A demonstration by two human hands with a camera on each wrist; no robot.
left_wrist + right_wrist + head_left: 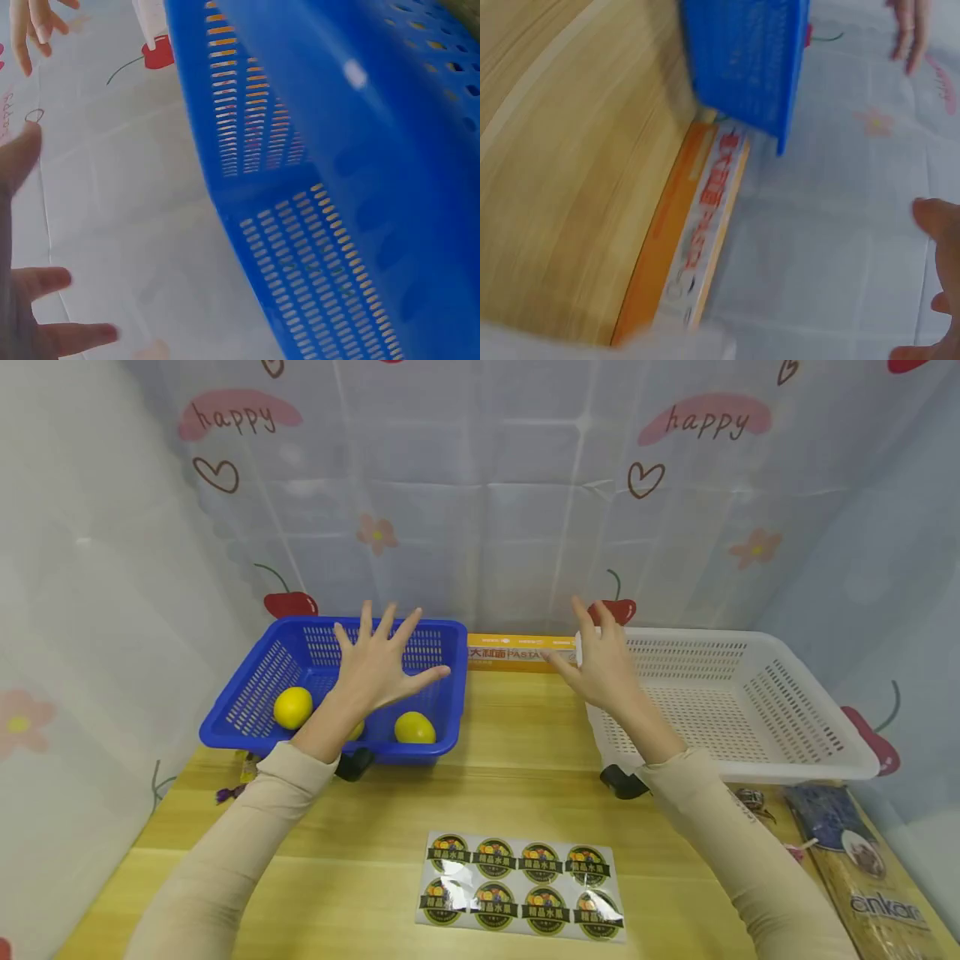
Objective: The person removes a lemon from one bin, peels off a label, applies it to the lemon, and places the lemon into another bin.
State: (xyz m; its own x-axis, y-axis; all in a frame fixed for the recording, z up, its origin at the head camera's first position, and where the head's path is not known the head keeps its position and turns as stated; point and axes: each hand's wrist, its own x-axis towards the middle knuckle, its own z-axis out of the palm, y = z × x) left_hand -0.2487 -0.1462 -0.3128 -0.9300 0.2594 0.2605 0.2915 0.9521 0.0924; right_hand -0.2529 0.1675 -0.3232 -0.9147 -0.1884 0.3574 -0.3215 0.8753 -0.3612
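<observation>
My left hand [372, 668], fingers spread wide and holding nothing, is over the blue basket [455, 693]. Inside that basket lie yellow lemon-like fruits: one at the left [292, 707], one at the front right [415, 728], and another [357, 730] mostly hidden behind my wrist. Over the left end of the white basket [817, 771] is my right hand [603, 668], its fingers apart and nothing in them. The left wrist view shows the blue basket's slotted wall [225, 184] beside my spread fingers [45, 283]. In the right wrist view, my thumb and fingers [946, 262] appear at the right edge.
Between the baskets, an orange pasta box [517, 653] lies against the patterned curtain [480, 527]. A sheet of round stickers [520, 885] is on the wooden table [360, 860]. Small items [228, 794] lie at the left; a printed bag [877, 877] lies at the right.
</observation>
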